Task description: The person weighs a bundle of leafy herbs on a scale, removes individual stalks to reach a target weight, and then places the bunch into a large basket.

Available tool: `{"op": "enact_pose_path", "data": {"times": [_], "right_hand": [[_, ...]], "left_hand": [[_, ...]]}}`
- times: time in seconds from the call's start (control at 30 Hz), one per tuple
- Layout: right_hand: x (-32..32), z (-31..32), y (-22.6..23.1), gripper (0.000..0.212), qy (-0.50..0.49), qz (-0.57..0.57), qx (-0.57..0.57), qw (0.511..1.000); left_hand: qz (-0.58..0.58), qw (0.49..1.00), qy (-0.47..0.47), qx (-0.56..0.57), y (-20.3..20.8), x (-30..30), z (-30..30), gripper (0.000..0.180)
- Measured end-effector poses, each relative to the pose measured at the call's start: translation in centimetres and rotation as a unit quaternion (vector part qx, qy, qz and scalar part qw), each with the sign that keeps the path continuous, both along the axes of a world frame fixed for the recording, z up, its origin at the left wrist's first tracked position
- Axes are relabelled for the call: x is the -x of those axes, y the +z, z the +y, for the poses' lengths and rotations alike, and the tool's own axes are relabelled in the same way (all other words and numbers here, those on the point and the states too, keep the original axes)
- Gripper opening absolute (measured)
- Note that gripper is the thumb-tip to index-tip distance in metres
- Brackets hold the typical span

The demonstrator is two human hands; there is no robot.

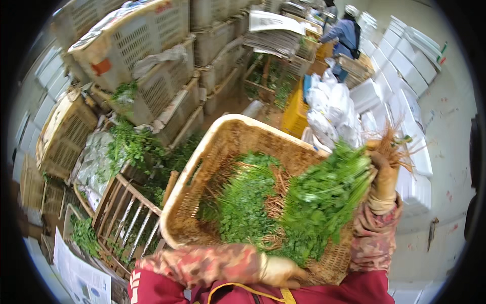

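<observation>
My right hand (383, 177), in a tan glove, is closed around the root end of a coriander bunch (329, 190). Its pale brown roots stick out above the fist, and the leaves hang left over the crate. Below lies the off-white plastic crate (230, 121), dirt-stained inside and tilted at my waist. More coriander bunches (248, 202) fill its middle, with reddish roots (279, 192) between them. My left hand (281, 272), gloved too, is at the crate's near edge with the forearm across it. Its fingers are blurred, so their grip on the rim is unclear.
Stacked crates (152, 45) rise at the back left. A slatted wooden frame (134, 218) and loose greens (129, 142) lie left. Behind are a yellow crate (295, 109), white plastic bags (329, 104) and newspapers (273, 35). White foam boxes (405, 55) line the right; another person (347, 35) stands far back.
</observation>
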State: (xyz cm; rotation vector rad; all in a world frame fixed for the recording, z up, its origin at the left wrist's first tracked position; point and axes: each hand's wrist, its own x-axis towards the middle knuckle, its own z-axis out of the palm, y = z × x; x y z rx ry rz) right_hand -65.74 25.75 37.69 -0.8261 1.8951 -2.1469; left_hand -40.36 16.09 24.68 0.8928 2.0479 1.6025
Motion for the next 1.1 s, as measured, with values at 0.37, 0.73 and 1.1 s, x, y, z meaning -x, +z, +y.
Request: {"op": "enact_pose_path", "data": {"times": [0.37, 0.73, 1.1], "right_hand": [[-31.2, -28.9, -4.7, 0.027, 0.331, 0.040, 0.111, 0.936], [-50.5, -28.5, -25.9, 0.080, 0.731, 0.486, -0.160, 0.451], [-48.4, -28.9, -22.1, 0.026, 0.618, 0.458, -0.328, 0.548]], "left_hand": [[0.018, 0.621, 0.549, -0.559, 5.5, -19.0, -17.9, 0.067], [0.033, 0.362, 0.884, -0.294, -30.6, -41.0, -14.4, 0.066], [-0.120, 0.343, 0.549, -0.753, -24.2, -40.6, -13.4, 0.043]]}}
